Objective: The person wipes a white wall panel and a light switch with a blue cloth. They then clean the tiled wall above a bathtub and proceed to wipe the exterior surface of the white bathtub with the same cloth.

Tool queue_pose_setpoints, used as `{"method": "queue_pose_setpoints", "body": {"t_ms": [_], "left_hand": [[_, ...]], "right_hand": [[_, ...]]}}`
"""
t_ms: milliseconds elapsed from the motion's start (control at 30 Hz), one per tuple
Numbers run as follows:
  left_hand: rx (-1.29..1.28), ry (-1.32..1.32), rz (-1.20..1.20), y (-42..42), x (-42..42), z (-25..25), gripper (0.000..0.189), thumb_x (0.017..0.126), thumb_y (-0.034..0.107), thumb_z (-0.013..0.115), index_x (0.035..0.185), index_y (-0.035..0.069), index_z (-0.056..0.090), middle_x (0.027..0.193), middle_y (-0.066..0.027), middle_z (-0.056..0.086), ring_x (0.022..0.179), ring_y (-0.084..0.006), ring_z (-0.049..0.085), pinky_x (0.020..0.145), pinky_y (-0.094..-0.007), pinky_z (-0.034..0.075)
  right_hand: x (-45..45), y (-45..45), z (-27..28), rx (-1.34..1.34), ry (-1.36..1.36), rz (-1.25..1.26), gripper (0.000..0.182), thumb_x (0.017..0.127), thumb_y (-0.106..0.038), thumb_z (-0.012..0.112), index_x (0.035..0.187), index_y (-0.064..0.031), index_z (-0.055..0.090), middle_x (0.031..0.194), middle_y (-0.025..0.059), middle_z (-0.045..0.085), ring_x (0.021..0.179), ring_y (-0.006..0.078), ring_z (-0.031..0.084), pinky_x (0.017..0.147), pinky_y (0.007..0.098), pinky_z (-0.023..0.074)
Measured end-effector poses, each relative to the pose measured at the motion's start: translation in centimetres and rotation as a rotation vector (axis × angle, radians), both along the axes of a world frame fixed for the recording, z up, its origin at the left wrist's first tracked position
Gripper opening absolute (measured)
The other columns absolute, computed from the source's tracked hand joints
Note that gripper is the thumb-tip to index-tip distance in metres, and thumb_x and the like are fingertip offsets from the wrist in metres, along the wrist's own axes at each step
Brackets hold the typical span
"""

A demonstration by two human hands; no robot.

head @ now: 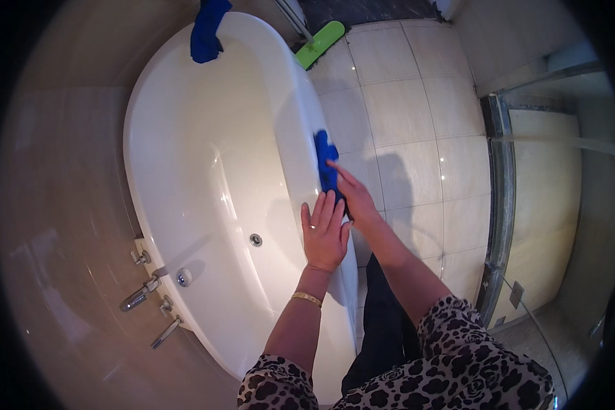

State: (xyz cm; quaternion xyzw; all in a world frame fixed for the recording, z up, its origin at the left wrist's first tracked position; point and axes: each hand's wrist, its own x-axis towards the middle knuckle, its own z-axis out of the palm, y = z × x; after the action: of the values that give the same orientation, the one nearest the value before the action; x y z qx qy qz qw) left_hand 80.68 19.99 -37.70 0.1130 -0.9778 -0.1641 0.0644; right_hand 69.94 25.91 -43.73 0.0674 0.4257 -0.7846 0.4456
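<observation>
A white bathtub (212,128) fills the middle of the view. Over its near rim, on the outer side, hangs a blue cloth (326,154). My right hand (357,199) grips this cloth from outside the tub, one finger stretched along it. My left hand (325,237) lies palm down on the rim just beside it, fingers a little apart, with a ring and a bracelet showing. Its fingertips reach the lower end of the cloth; whether they press on it I cannot tell. The lower edge of the cloth is partly hidden behind my hands.
A second blue cloth (207,33) drapes over the tub's far end. Beyond the rim, a green broom or brush head (320,43) rests on the tiled floor (400,113). Chrome taps (141,294) line the tub's left side. To the right stands a glass-walled shower (540,169).
</observation>
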Motion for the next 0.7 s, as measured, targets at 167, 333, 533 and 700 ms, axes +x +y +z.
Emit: {"method": "queue_pose_setpoints", "body": {"t_ms": [167,333,533,700], "left_hand": [[0.036,-0.026,-0.011,0.1,-0.2,0.2,0.040,0.089,0.020,0.059,0.127,0.007,0.055,0.141,-0.0114,0.046,0.135,-0.0303,0.038,0.111,-0.0564,0.020],[0.062,-0.032,-0.015,0.3,-0.3,0.2,0.028,0.082,0.011,0.061,0.109,0.006,0.065,0.131,-0.0073,0.054,0.135,-0.0252,0.039,0.109,-0.0579,0.026],[0.135,-0.028,-0.002,0.4,-0.3,0.1,0.024,0.081,0.008,0.060,0.104,0.006,0.066,0.127,-0.0064,0.056,0.135,-0.0250,0.039,0.107,-0.0608,0.029],[0.133,-0.041,-0.004,0.6,-0.3,0.1,0.022,0.079,0.008,0.062,0.100,0.007,0.068,0.123,-0.0055,0.058,0.132,-0.0259,0.041,0.105,-0.0618,0.030]], "right_hand": [[-9.2,-8.2,1.4,0.395,0.881,-0.099,0.044,0.097,-0.021,0.050,0.140,-0.0110,0.045,0.140,0.0141,0.049,0.128,0.0244,0.046,0.106,0.0306,0.0340],[-11.0,-11.3,3.9,0.677,1.017,-0.128,0.049,0.088,-0.019,0.060,0.136,-0.0111,0.049,0.142,0.0138,0.045,0.124,0.0341,0.049,0.102,0.0362,0.0408],[-4.4,-5.3,6.5,0.709,1.597,0.266,0.048,0.077,-0.017,0.069,0.124,-0.0125,0.059,0.145,0.0097,0.041,0.134,0.0404,0.036,0.102,0.0466,0.0408],[-9.5,-7.7,6.1,0.736,1.752,0.302,0.049,0.076,-0.023,0.069,0.123,-0.0138,0.060,0.144,0.0080,0.041,0.134,0.0384,0.035,0.100,0.0460,0.0416]]}}
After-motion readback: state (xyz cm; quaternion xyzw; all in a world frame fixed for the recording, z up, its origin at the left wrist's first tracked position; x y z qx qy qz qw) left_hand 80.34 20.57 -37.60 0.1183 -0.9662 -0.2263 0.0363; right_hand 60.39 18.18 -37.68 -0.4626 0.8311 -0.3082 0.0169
